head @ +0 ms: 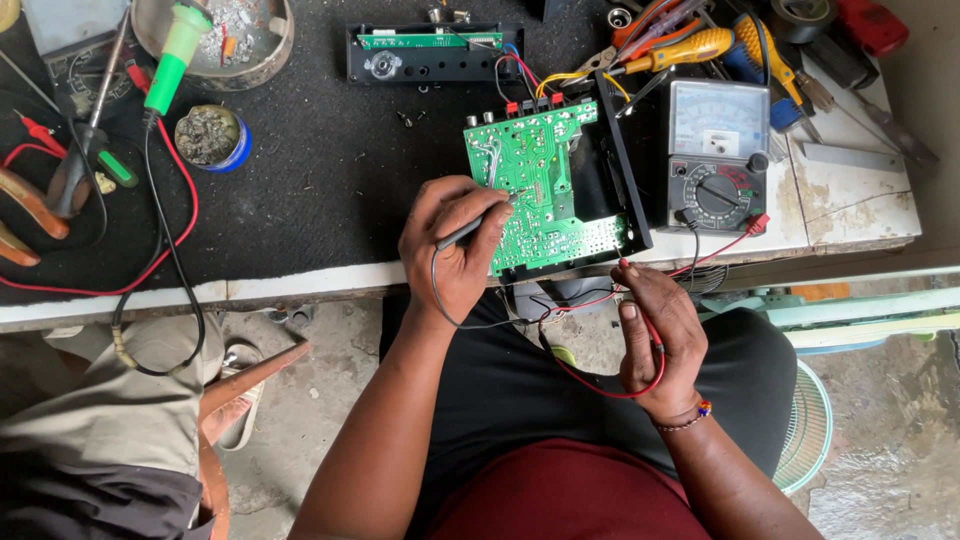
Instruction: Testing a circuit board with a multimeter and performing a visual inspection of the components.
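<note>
My left hand (455, 245) is closed in a pen-like grip around the black test probe (475, 228), whose tip rests on the green circuit board (535, 180) near its left edge. The probe's black lead (445, 305) loops down under my wrist and off the front of the counter (300, 282). My right hand (655, 345) sits lower, just off the counter's edge above my lap, and its grip is closed on the red test probe (640, 300); the red tip points up toward the bottom right corner of the board without clearly touching it. The red lead (610, 390) curls below that hand in a wide loop.

The board lies tilted, solder side up, propped in a black chassis (625, 190) that stands beside it on the right. Coloured wires (545, 82) run from the board's top edge back to a black front panel (435, 55) lying further away on the dark mat (300, 170). Just right of the chassis sits an analogue multimeter (715, 155) with a round dial, and both leads trail toward its lower edge.

To the left on the mat are a small round tin (208, 137) of solder residue, a green-handled soldering iron (172, 55) and a shallow metal dish (225, 35). Pliers (40, 195) with orange handles lie at the far left. Screwdrivers (690, 48) and tape are heaped at the far right corner. Another person's knee (110, 410) in beige cloth shows at the lower left.
</note>
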